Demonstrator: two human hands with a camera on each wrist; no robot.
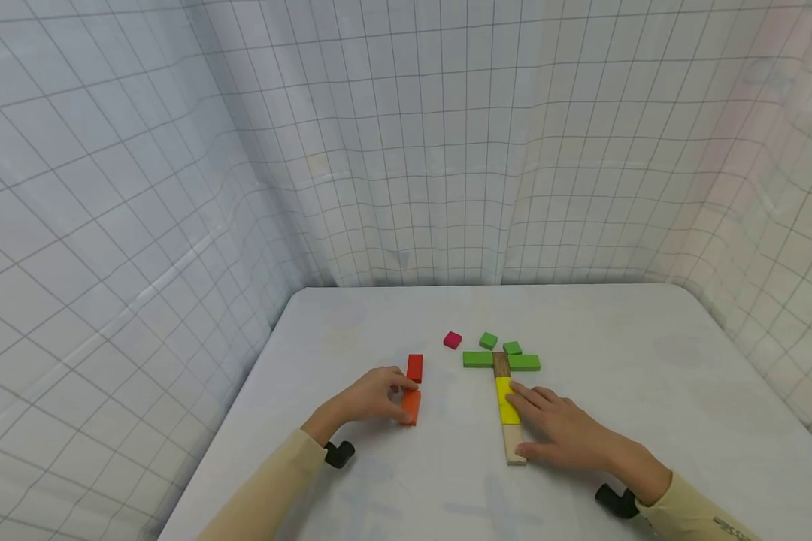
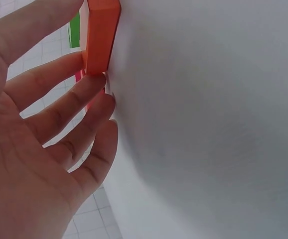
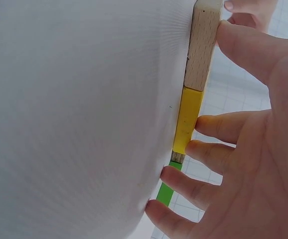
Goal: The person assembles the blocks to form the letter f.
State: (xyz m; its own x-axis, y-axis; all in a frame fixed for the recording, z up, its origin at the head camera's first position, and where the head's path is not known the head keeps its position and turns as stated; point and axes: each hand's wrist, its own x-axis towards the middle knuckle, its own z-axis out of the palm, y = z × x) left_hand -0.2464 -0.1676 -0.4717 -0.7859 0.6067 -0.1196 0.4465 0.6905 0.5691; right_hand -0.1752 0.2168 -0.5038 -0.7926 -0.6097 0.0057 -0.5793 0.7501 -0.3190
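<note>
An orange block (image 1: 412,406) lies on the table, with my left hand (image 1: 374,394) pinching it by its ends between thumb and fingers. The left wrist view shows the fingertips against the orange block (image 2: 103,37). Just beyond it lies a red block (image 1: 415,367). My right hand (image 1: 565,430) rests along a column of blocks with its fingers spread. Its thumb touches the pale wooden block (image 3: 204,47), and two fingertips touch the yellow piece (image 3: 188,117). A brown block (image 1: 501,365) tops the column, flanked by a green block (image 1: 477,359) and another green block (image 1: 524,363).
Beyond the column lie a small green block (image 1: 488,340), a second small green block (image 1: 512,348) and a small dark-pink block (image 1: 452,340). The white table (image 1: 616,330) is bordered by white grid-patterned curtains (image 1: 406,135) at the back and sides.
</note>
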